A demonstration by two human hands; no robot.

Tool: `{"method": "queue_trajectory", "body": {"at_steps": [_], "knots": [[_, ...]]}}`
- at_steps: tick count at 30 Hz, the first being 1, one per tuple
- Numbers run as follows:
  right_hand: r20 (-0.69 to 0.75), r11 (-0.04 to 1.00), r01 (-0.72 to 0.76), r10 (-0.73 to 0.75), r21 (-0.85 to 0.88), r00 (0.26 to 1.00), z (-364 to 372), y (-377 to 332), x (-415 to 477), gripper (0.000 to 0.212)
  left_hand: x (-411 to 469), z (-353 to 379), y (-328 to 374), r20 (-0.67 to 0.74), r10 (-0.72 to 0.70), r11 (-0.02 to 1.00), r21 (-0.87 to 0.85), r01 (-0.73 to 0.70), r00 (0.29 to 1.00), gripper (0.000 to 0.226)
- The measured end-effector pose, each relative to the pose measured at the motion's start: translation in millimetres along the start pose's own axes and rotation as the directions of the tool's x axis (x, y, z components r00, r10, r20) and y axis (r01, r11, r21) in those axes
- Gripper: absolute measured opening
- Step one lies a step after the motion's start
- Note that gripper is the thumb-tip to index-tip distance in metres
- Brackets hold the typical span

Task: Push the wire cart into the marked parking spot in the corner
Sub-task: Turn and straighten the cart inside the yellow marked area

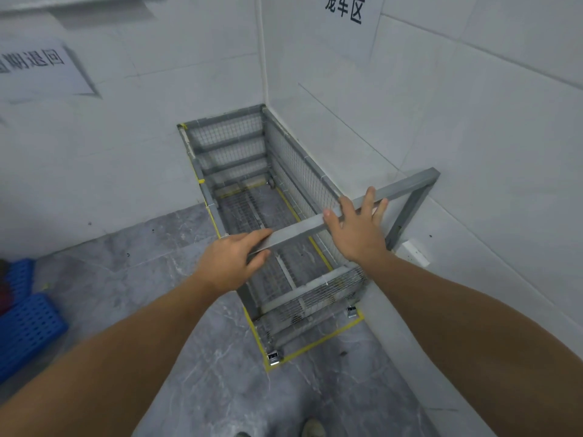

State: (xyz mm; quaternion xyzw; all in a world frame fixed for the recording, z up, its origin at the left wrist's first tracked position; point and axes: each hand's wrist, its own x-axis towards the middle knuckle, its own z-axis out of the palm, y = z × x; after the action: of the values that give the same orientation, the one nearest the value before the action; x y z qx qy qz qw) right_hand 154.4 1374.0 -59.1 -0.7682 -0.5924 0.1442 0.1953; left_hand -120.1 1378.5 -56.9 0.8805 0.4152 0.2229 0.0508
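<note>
- L hand: our fingers curl round the near end of the grey handle bar, gripping it
- R hand: fingers spread flat over the bar, not clamped
- Wire cart beyond our fingertips, in the wall corner, inside the yellow tape outline
- Blue crates far L of fingers

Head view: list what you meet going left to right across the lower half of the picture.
blue crates → left hand on the cart handle bar → right hand on the same bar → white wall socket
</note>
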Motion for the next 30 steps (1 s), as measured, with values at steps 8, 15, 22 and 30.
{"method": "queue_trajectory", "body": {"at_steps": [8, 15, 22, 30], "knots": [[0.001, 0.973, 0.038, -0.039, -0.229, 0.999, -1.6, 10.3, 3.0, 0.075, 11.4, -10.3, 7.3, 0.253, -0.100, 0.993, 0.094, 0.078, 0.962, 0.039], [0.002, 0.957, 0.127, -0.131, -0.261, 0.991, -3.8, 16.9, 4.7, 0.075, 24.6, -6.3, 18.5, 0.310, -0.199, 0.969, 0.207, 0.138, 0.930, 0.035], [0.015, 0.896, 0.302, -0.315, -0.325, 0.949, -13.1, 31.2, 17.4, 0.070, 37.1, 2.5, 32.3, 0.309, -0.295, 0.949, 0.207, 0.238, 0.904, 0.037], [0.143, 0.767, 0.544, -0.530, -0.340, 0.836, -44.4, 71.7, 60.7, 0.061, 44.2, 7.3, 58.8, 0.185, -0.537, 0.835, 0.256, 0.487, 0.823, 0.054]]}}
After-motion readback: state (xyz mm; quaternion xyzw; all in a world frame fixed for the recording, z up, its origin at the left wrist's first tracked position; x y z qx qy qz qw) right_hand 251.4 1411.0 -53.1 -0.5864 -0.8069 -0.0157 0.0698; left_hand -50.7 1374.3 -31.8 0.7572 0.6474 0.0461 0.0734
